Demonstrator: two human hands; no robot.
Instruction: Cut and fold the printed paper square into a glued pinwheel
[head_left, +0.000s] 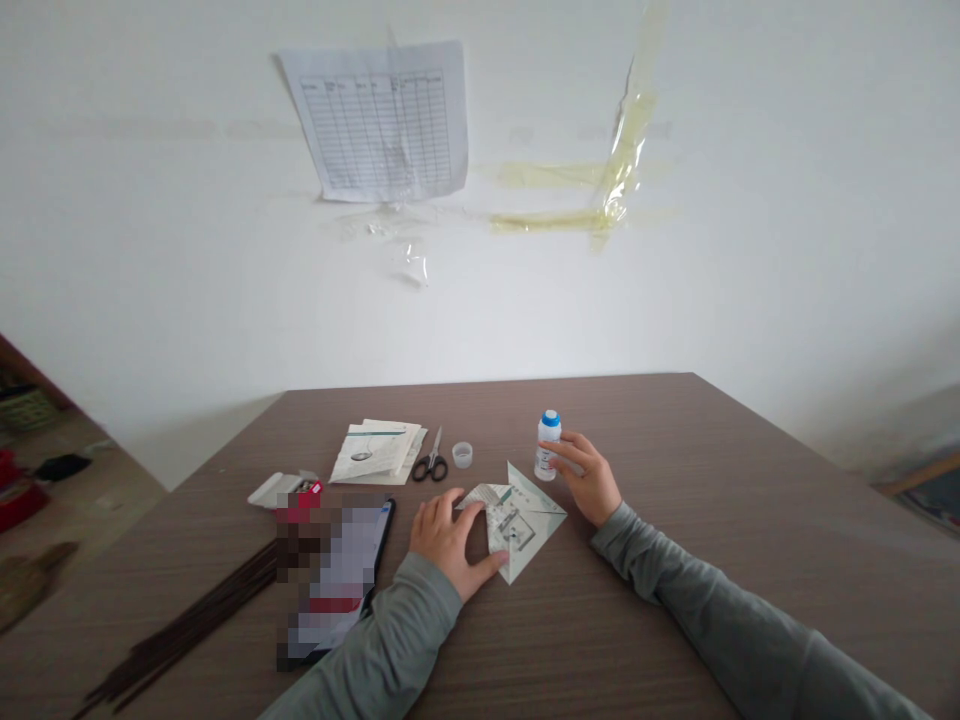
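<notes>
A folded piece of printed paper (525, 515) lies on the brown table (675, 560) in front of me. My left hand (448, 540) rests on its left part, fingers spread flat and thumb pressing its lower edge. My right hand (589, 478) is wrapped round a small white bottle with a blue cap (547, 444), which stands upright just behind the paper's right corner.
Black scissors (430, 463), a small clear cap (462, 455) and a stack of printed sheets (377, 452) lie further back. A phone (341, 580), a red and white box (292, 492) and several thin dark sticks (187, 630) sit to the left. A chart is taped to the wall (382, 120).
</notes>
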